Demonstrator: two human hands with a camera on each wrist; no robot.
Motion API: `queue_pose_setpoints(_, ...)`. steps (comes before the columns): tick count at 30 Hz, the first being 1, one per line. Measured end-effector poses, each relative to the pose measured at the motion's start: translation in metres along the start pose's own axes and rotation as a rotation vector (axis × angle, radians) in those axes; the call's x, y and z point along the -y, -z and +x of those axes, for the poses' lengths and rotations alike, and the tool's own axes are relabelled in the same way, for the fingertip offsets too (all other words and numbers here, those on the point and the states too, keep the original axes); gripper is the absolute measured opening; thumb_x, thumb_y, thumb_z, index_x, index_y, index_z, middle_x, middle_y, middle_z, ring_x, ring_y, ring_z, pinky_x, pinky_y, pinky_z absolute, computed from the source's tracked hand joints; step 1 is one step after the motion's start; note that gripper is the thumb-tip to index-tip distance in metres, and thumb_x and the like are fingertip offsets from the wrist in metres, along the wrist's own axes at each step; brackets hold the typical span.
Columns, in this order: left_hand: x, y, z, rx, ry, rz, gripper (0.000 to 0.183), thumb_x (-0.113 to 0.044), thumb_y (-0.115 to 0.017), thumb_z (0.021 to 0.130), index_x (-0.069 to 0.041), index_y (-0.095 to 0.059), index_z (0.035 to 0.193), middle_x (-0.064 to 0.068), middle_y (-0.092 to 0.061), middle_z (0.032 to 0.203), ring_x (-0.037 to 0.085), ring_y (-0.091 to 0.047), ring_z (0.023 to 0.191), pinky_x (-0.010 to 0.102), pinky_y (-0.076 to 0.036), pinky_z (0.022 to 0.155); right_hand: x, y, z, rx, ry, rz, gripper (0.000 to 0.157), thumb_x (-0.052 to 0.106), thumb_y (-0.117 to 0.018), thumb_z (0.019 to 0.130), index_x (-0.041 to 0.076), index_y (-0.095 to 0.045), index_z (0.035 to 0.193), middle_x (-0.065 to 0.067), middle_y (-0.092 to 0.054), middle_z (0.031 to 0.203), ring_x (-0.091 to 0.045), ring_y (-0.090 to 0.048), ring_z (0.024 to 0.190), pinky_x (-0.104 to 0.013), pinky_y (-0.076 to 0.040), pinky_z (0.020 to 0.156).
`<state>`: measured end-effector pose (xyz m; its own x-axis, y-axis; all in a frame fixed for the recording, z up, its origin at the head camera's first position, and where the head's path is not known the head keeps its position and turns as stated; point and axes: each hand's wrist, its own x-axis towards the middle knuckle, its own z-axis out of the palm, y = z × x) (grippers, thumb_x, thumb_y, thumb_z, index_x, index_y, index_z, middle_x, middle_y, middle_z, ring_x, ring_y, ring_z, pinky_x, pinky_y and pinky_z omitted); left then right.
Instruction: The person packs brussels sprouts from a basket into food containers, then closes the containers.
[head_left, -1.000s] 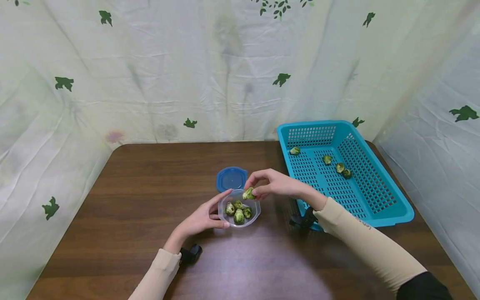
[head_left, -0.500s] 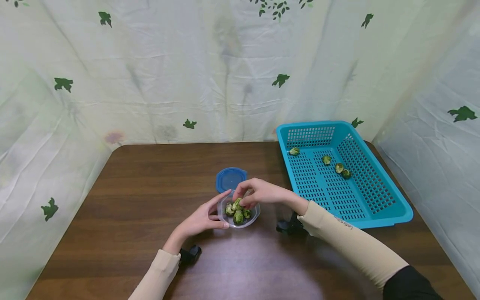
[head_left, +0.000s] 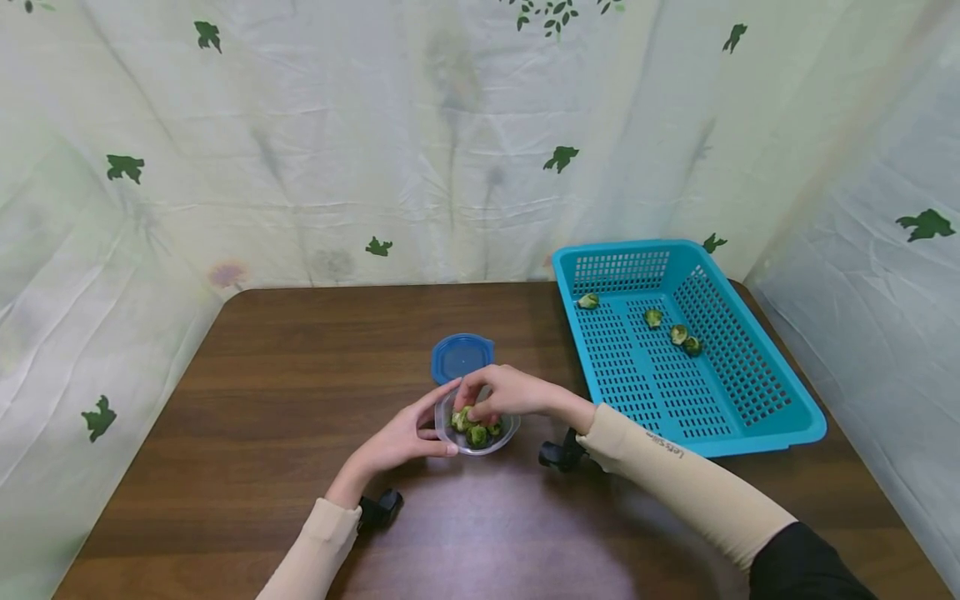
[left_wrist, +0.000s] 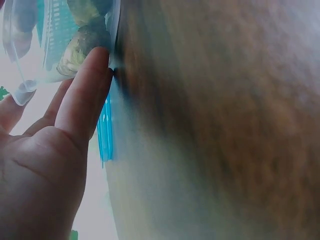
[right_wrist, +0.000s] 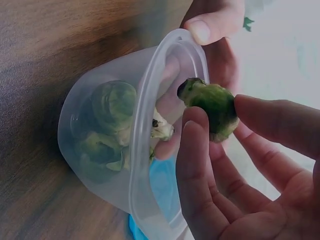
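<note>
A clear plastic container [head_left: 491,451] stands on the table with several Brussels sprouts [head_left: 477,436] inside. My left hand [head_left: 408,432] holds its left side, thumb at the front and fingers towards the back; the left wrist view shows the fingers [left_wrist: 82,95] along its wall. My right hand [head_left: 504,392] reaches over the container's mouth. In the right wrist view it pinches one Brussels sprout [right_wrist: 217,112] between thumb and fingers, right at the container's rim [right_wrist: 142,125]. From the head view my right fingers partly hide the sprouts below.
Behind the container lies a blue lid [head_left: 459,357], flat on the brown wooden table [head_left: 315,358]. A turquoise slotted basket [head_left: 802,421] stands on the right, with several sprouts [head_left: 678,334] in it. A white curtain with leaf prints [head_left: 360,150] hangs behind the table.
My right hand has moved left and down with its sprout, from the container's back right edge to over the sprouts inside. My left hand stays on the container.
</note>
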<state>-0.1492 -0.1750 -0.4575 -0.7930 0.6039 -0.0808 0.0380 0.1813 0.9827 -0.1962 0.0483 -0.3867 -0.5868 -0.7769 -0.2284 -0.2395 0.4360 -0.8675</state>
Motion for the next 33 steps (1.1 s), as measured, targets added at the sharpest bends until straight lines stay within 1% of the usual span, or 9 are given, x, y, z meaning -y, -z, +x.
queue_pose_setpoints(7, 0.001, 0.000, 0.001, 0.001, -0.019, -0.011, 0.086, -0.009, -0.073, 0.085, -0.017, -0.021, 0.153, 0.020, -0.024, 0.152, 0.035, -0.048, 0.122, 0.034, -0.050, 0.089, 0.002, 0.000, 0.000, -0.008, -0.010, 0.017, 0.021, -0.005, -0.057, 0.087, -0.002, -0.065, 0.106, -0.016, -0.063, 0.101, -0.021, -0.060, 0.075, -0.036, -0.055, 0.069)
queue_pose_setpoints(11, 0.001, 0.000, 0.001, 0.000, -0.014, -0.017, 0.086, -0.009, -0.073, 0.085, -0.017, -0.021, 0.153, 0.020, -0.024, 0.152, 0.036, -0.047, 0.123, 0.034, -0.050, 0.089, 0.001, 0.003, -0.002, -0.015, -0.009, 0.041, 0.020, -0.003, -0.058, 0.088, -0.003, -0.065, 0.106, -0.017, -0.063, 0.103, -0.021, -0.060, 0.078, -0.035, -0.055, 0.070)
queue_pose_setpoints(16, -0.001, -0.001, 0.001, -0.003, 0.000, -0.015, 0.087, -0.010, -0.074, 0.084, -0.019, -0.022, 0.153, 0.018, -0.024, 0.152, 0.036, -0.045, 0.125, 0.035, -0.050, 0.089, 0.002, 0.010, -0.009, -0.026, 0.006, 0.081, 0.020, -0.002, -0.058, 0.088, -0.005, -0.064, 0.108, -0.020, -0.061, 0.107, -0.023, -0.062, 0.082, -0.035, -0.056, 0.072)
queue_pose_setpoints(20, -0.001, -0.001, 0.001, -0.001, 0.003, -0.016, 0.088, -0.011, -0.075, 0.084, -0.019, -0.022, 0.153, 0.018, -0.022, 0.153, 0.036, -0.045, 0.126, 0.035, -0.051, 0.088, 0.004, 0.018, -0.016, -0.031, 0.020, 0.128, 0.020, 0.000, -0.057, 0.090, -0.006, -0.062, 0.109, -0.024, -0.060, 0.108, -0.028, -0.063, 0.086, -0.037, -0.056, 0.074)
queue_pose_setpoints(25, 0.000, -0.002, 0.001, 0.000, -0.009, -0.016, 0.089, -0.010, -0.075, 0.083, -0.018, -0.021, 0.154, 0.018, -0.019, 0.155, 0.036, -0.044, 0.125, 0.034, -0.051, 0.087, 0.006, 0.029, -0.026, -0.060, 0.023, 0.145, 0.019, 0.003, -0.056, 0.093, -0.004, -0.061, 0.109, -0.016, -0.062, 0.102, -0.039, -0.062, 0.090, -0.039, -0.055, 0.076)
queue_pose_setpoints(27, 0.000, -0.002, 0.001, 0.002, -0.019, -0.017, 0.090, -0.010, -0.075, 0.083, -0.017, -0.021, 0.154, 0.019, -0.019, 0.154, 0.037, -0.044, 0.125, 0.034, -0.051, 0.088, 0.006, 0.033, -0.030, -0.072, 0.024, 0.155, 0.021, 0.004, -0.055, 0.093, -0.006, -0.060, 0.111, -0.015, -0.062, 0.103, -0.042, -0.061, 0.093, -0.040, -0.055, 0.077)
queue_pose_setpoints(28, 0.000, -0.002, 0.001, 0.003, -0.026, -0.018, 0.089, -0.010, -0.075, 0.083, -0.017, -0.020, 0.154, 0.020, -0.019, 0.154, 0.037, -0.044, 0.125, 0.034, -0.051, 0.087, 0.006, 0.035, -0.032, -0.079, 0.025, 0.155, 0.022, 0.004, -0.055, 0.094, -0.006, -0.060, 0.112, -0.017, -0.062, 0.104, -0.042, -0.061, 0.094, -0.040, -0.055, 0.077)
queue_pose_setpoints(30, -0.001, -0.002, 0.001, 0.001, -0.023, -0.026, 0.090, -0.010, -0.076, 0.083, -0.019, -0.021, 0.154, 0.019, -0.021, 0.154, 0.037, -0.044, 0.125, 0.034, -0.051, 0.087, 0.004, 0.039, -0.034, -0.094, 0.025, 0.161, 0.023, 0.004, -0.055, 0.094, -0.007, -0.059, 0.113, -0.020, -0.061, 0.107, -0.041, -0.061, 0.094, -0.041, -0.055, 0.078)
queue_pose_setpoints(33, -0.002, -0.002, 0.000, -0.003, -0.015, -0.034, 0.091, -0.010, -0.077, 0.082, -0.021, -0.021, 0.154, 0.016, -0.022, 0.153, 0.035, -0.044, 0.125, 0.035, -0.051, 0.087, 0.002, 0.046, -0.039, -0.121, 0.025, 0.173, 0.023, 0.005, -0.056, 0.094, -0.006, -0.060, 0.113, -0.020, -0.061, 0.110, -0.041, -0.062, 0.095, -0.044, -0.054, 0.080)
